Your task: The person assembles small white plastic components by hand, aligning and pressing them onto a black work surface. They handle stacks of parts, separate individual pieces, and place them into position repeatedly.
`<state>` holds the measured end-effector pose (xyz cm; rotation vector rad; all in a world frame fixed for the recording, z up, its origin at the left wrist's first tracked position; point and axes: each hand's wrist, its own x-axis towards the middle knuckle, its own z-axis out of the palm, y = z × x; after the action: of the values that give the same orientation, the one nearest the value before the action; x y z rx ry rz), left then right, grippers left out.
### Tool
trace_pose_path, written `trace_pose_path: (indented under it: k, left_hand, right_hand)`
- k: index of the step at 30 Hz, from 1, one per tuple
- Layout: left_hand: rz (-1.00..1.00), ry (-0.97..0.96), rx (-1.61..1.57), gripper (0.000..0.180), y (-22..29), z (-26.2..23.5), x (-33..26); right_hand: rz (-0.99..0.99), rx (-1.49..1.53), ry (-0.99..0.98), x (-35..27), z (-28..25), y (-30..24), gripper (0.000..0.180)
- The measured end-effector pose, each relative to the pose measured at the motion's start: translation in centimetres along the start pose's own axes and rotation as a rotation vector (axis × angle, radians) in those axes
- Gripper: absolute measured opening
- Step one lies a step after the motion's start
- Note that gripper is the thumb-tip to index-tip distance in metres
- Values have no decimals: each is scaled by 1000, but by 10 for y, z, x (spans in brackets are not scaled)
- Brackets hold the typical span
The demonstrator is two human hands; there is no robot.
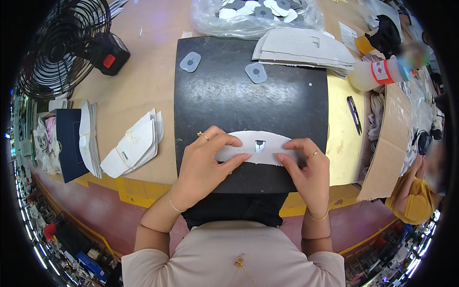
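Observation:
A curved white shoe-upper-like piece [275, 136] lies over the near edge of a black mat, with a small window in its middle. Through that window shows a light patch with a dark keyhole-like mark [260, 146]. My left hand [204, 160] pinches the piece's left end between thumb and fingers. At the other end, my right hand [308, 167] grips it the same way. Two small grey patches with darker centres, the left one [191, 62] and the right one [256, 73], rest apart on the far part of the mat.
The black mat [215, 105] covers the table's middle. Behind it are a plastic bag [205, 21] of patches and stacked white pieces [306, 45]. Rightward lie thread snips [354, 115], a bottle [361, 76] and a cardboard box [389, 138]. Leftward are a fan [60, 45] and bundled white pieces [136, 146].

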<state>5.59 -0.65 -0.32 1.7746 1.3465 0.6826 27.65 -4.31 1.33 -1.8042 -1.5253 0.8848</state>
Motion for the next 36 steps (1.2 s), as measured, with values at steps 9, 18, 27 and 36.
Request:
trace_pose_path:
  k: [9, 18, 27, 36]
  left_hand:
    - [43, 8, 32, 23, -2, 2, 4]
    - [-43, -21, -5, 22, 1, 2, 8]
    - [17, 0, 45, 22, -3, 4, 7]
    - [15, 4, 75, 21, -1, 3, 7]
  right_hand:
    - [-58, -74, 0, 2, 1, 7, 20]
    - [-50, -64, 8, 3, 2, 8, 18]
    - [-42, -72, 2, 5, 1, 6, 18]
    - [-42, -70, -1, 6, 2, 7, 18]
